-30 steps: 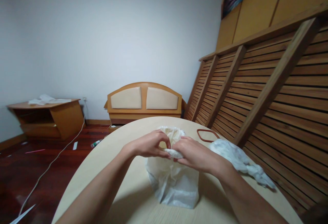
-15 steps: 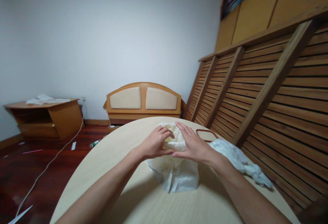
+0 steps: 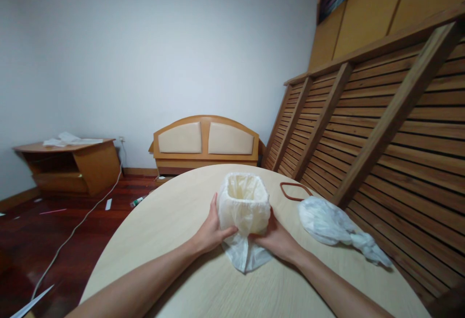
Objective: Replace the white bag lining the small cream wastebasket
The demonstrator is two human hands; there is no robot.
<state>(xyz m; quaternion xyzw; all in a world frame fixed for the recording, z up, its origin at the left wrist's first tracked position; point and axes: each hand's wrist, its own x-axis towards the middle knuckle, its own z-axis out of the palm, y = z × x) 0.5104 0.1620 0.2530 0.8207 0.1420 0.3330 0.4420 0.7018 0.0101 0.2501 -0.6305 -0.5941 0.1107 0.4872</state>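
Observation:
A small bin [image 3: 244, 206] lined with a white plastic bag stands upright on the round pale wooden table [image 3: 174, 221], its mouth open toward me. My left hand [image 3: 210, 233] grips the bin's lower left side, fingers curled onto the plastic. On the lower right side my right hand [image 3: 276, 239] does the same, holding bin and bag. Loose bag plastic [image 3: 247, 257] spills onto the table between my wrists.
A crumpled white plastic bag [image 3: 334, 226] lies on the table to the right. A brown ring-shaped frame [image 3: 295, 191] lies behind it. Slatted wooden panels [image 3: 363, 129] lean right beside the table. A headboard [image 3: 205, 143] and a low cabinet [image 3: 72, 165] stand by the far wall.
Both hands have dropped from the bin's rim, where they were pressing the bag, to its lower sides. The lined bin now shows fully with its mouth open.

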